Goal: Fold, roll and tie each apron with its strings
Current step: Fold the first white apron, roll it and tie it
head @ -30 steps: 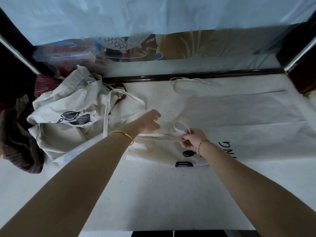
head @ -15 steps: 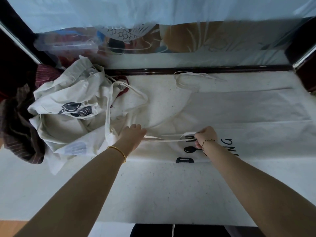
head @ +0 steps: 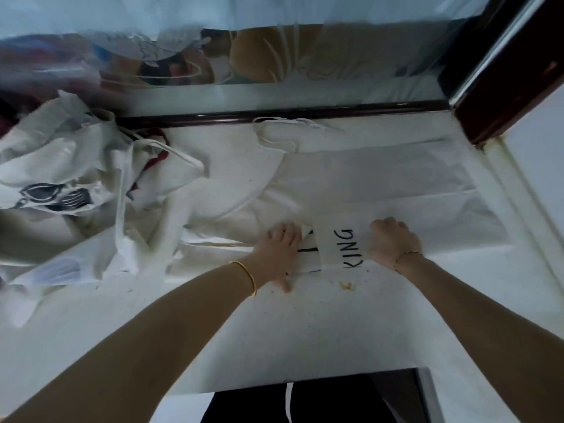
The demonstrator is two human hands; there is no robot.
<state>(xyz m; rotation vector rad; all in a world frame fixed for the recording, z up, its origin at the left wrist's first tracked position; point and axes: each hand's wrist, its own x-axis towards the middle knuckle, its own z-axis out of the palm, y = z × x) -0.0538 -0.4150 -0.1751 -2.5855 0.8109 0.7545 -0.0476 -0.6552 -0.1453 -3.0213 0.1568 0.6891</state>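
A cream apron [head: 396, 184] with black letters "KING" lies spread across the cloth-covered table [head: 274, 337]. Its near left part is folded over the print in a narrow strip. My left hand [head: 279, 250] presses down on that folded strip, thumb splayed toward me. To the right of the letters, my right hand [head: 392, 241] grips the apron's cloth with curled fingers. One of the apron's strings [head: 274, 129] lies looped at the table's far edge.
A heap of other cream aprons [head: 61, 166] with black prints and loose strings fills the left side. A dark wooden rail [head: 274, 112] and post [head: 503, 87] bound the back and right. Small crumbs [head: 346, 285] lie near the print.
The string stretched between my hands is gone from view. Both hands have come down onto the apron, and a strip now lies folded over the left part of the print.
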